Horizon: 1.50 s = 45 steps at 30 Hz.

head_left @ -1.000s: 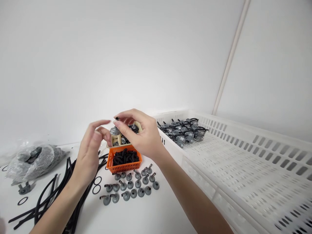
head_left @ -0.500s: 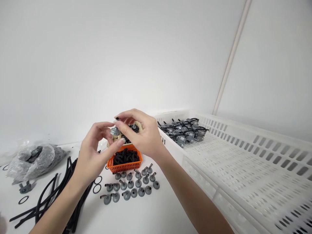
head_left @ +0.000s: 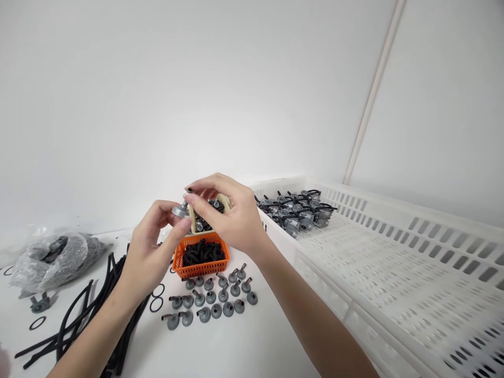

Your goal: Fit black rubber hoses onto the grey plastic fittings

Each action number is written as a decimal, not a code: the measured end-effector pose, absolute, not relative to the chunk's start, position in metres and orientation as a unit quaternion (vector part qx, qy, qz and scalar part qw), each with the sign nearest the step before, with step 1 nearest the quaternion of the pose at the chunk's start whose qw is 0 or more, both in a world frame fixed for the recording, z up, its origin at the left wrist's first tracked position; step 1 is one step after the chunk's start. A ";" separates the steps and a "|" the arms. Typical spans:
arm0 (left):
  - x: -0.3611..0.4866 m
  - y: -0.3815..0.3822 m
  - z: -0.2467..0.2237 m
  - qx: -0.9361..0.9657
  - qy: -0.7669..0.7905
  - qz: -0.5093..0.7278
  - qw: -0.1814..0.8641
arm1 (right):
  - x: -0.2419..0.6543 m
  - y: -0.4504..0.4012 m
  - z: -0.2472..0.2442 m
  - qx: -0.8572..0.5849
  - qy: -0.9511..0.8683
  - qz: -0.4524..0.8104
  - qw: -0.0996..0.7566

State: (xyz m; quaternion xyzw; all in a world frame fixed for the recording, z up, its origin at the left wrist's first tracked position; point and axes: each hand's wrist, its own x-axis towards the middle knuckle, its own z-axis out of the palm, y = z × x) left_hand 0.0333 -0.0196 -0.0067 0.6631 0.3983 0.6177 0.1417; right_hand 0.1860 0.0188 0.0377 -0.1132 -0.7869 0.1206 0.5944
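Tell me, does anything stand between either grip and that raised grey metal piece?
Nothing visible does: the right grip pinches the grey metal piece by its stem, and the left grip appears to meet its round base directly.

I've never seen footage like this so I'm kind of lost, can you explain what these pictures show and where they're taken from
There is no machine here, just a person's two bare hands. The pictures come from one camera worn on the head, looking forward and down. The left hand and right hand both hold one small gray metal part: the left at its round base, the right at its short tube. On the white table, rows of similar gray fittings are set out in front of an orange basket of short black pieces. Black hoses and a bubble-wrap bag lie to the left; to the right is a white crate with metal assemblies inside.
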 end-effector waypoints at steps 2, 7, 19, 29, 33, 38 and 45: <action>0.032 -0.019 -0.006 0.667 0.398 0.611 0.152 | 0.186 0.019 0.038 -0.111 -0.784 0.123 0.599; 0.031 -0.017 -0.004 0.648 0.368 0.648 0.156 | 0.185 0.018 0.038 -0.114 -0.785 0.124 0.596; 0.031 -0.018 -0.006 0.657 0.361 0.646 0.145 | 0.185 0.018 0.037 -0.114 -0.789 0.126 0.591; 0.033 -0.020 -0.003 0.658 0.361 0.643 0.154 | 0.188 0.018 0.039 -0.117 -0.792 0.126 0.586; 0.033 -0.022 -0.001 0.648 0.403 0.633 0.132 | 0.188 0.018 0.040 -0.127 -0.790 0.124 0.587; 0.034 -0.023 0.000 0.655 0.377 0.626 0.192 | 0.189 0.019 0.040 -0.125 -0.792 0.124 0.585; 0.033 -0.022 0.001 0.657 0.410 0.612 0.164 | 0.188 0.020 0.040 -0.124 -0.790 0.122 0.588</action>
